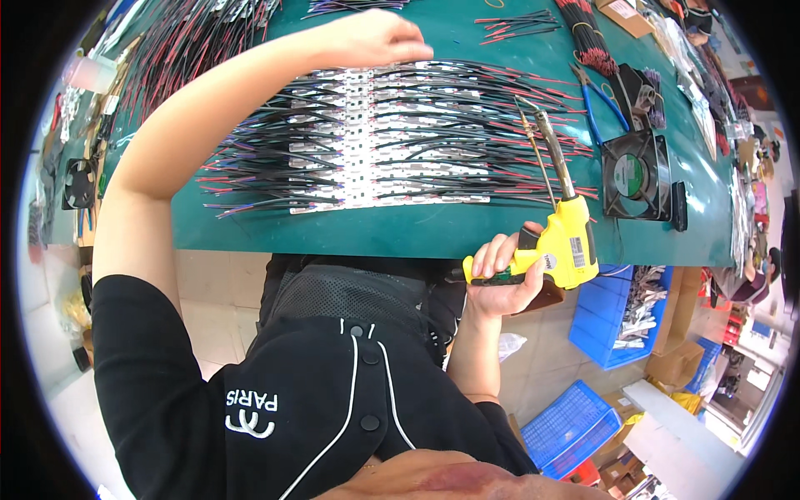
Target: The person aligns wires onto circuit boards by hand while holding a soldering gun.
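Observation:
My right hand (pixel 504 271) is wrapped round the handle of a yellow soldering gun (pixel 569 242). The gun's metal barrel and a thin feed tube point away from me, over the right-hand wires of a white circuit board panel (pixel 357 142). Black wires (pixel 433 133) with red ends fan out from both sides of this panel, which lies on the green table. My left arm reaches across to the panel's far edge. There my left hand (pixel 379 40) hovers with its fingers curled together; whatever they may hold is hidden.
Bundles of red and black wires (pixel 196 50) lie at the far left, with another bundle (pixel 587 37) at the far right. Blue-handled pliers (pixel 602 104) and a black fan (pixel 636 177) sit right of the panel. Blue crates (pixel 600 312) stand below the table (pixel 400 240).

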Available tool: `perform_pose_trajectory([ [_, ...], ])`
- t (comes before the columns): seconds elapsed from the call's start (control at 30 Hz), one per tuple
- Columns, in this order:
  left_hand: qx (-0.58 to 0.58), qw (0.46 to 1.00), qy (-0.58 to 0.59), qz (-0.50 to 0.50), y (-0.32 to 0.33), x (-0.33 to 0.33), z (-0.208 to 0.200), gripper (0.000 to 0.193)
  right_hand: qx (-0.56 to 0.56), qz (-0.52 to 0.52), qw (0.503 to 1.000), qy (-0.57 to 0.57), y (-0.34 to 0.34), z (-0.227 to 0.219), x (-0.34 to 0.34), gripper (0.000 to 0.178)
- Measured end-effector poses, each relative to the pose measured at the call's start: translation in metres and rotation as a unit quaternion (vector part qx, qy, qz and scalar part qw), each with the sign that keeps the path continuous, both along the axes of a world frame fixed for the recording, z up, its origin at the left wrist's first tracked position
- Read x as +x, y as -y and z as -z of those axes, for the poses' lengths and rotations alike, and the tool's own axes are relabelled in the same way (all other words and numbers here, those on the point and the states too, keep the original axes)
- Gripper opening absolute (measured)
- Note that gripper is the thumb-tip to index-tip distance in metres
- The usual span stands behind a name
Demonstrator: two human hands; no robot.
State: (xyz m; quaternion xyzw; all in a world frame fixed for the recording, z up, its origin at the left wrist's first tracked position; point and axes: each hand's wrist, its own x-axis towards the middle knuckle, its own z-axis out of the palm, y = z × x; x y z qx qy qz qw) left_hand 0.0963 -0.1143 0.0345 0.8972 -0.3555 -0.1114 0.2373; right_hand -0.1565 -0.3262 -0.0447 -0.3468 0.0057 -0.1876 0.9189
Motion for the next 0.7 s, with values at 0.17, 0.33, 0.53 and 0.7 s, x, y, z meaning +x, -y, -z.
perform_pose_trajectory([
  [0.17,0.018,0.988,0.154,0.020,-0.008,-0.042,0.019,0.042,-0.018,0.008,1.000,0.015,-0.001,0.000,0.000,0.052],
  [0.33,0.053,0.985,0.162,-0.007,0.000,-0.042,0.023,0.032,-0.021,0.015,0.999,0.023,-0.002,0.000,0.002,0.048],
  [0.53,0.046,0.991,0.123,0.023,-0.001,-0.031,0.023,0.020,-0.002,0.024,0.999,0.033,-0.001,0.000,0.001,0.049],
  [0.7,-0.051,0.999,-0.001,0.014,-0.010,-0.023,0.020,0.020,0.019,0.032,0.999,0.035,0.000,0.002,0.001,0.048],
])
